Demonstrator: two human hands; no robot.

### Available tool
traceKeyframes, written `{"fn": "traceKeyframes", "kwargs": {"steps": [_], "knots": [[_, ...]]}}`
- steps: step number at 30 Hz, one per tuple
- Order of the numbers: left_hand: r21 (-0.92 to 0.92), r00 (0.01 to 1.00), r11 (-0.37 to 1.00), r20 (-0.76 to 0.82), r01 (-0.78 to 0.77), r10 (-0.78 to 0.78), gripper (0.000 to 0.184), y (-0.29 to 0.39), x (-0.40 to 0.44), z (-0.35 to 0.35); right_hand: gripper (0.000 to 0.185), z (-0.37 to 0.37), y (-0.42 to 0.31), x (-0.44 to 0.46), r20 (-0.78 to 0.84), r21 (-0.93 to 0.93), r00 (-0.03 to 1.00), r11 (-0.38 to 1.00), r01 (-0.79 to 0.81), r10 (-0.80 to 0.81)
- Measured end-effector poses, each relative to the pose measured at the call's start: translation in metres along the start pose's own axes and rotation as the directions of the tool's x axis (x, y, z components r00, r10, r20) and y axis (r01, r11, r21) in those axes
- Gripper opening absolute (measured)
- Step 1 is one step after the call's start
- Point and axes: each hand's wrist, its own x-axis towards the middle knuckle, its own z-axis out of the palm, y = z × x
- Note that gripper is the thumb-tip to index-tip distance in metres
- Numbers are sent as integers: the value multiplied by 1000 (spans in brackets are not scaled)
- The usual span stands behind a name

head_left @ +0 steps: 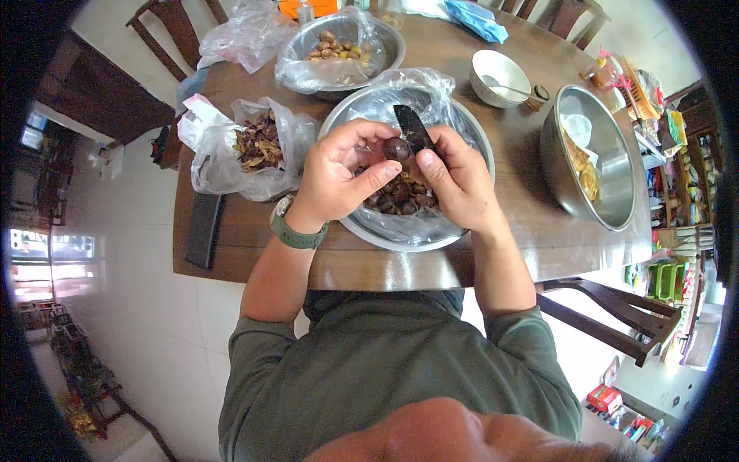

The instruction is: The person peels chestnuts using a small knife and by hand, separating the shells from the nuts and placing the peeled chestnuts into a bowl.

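Observation:
Between the fingertips of my left hand (345, 171) is a dark brown chestnut (397, 149). My right hand (460, 177) is closed around a knife, its black blade (413, 127) pointing up and away beside the chestnut. Both hands are over a metal basin (410, 246) lined with clear plastic. Dark chestnuts (396, 202) lie in that basin, partly hidden by my hands. Left of it, an opened plastic bag (212, 165) holds brown shell pieces (260, 145). Behind stands another plastic-lined basin (394, 48) with brown and yellowish nuts (335, 48).
A white bowl (485, 65) with a spoon stands at the back right. Farther right, a large steel basin (556, 169) leans toward me. A dark flat object (202, 231) lies at the table's left edge. A wooden chair (616, 312) is at the right.

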Motion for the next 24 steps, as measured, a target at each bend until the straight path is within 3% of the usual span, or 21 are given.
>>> {"fn": "traceKeyframes", "kwargs": {"steps": [6,9,18,21,24], "knots": [[153,994,984,58,-97,89,36,2,3,-4,23,2,-3,2,-17,-103,997,992,73,-75],[163,995,984,77,-71,59,36,2,2,-5,24,2,-6,1,-7,-105,996,990,89,-90],[-106,994,994,112,10,1,34,3,0,1,23,0,-11,1,74,-94,995,993,74,-68],[-85,995,996,92,-19,26,34,3,2,4,22,1,-9,2,71,-106,995,992,73,-66],[-40,996,997,62,72,-70,34,2,0,4,22,-3,-8,0,17,-162,997,984,78,-76]]}}
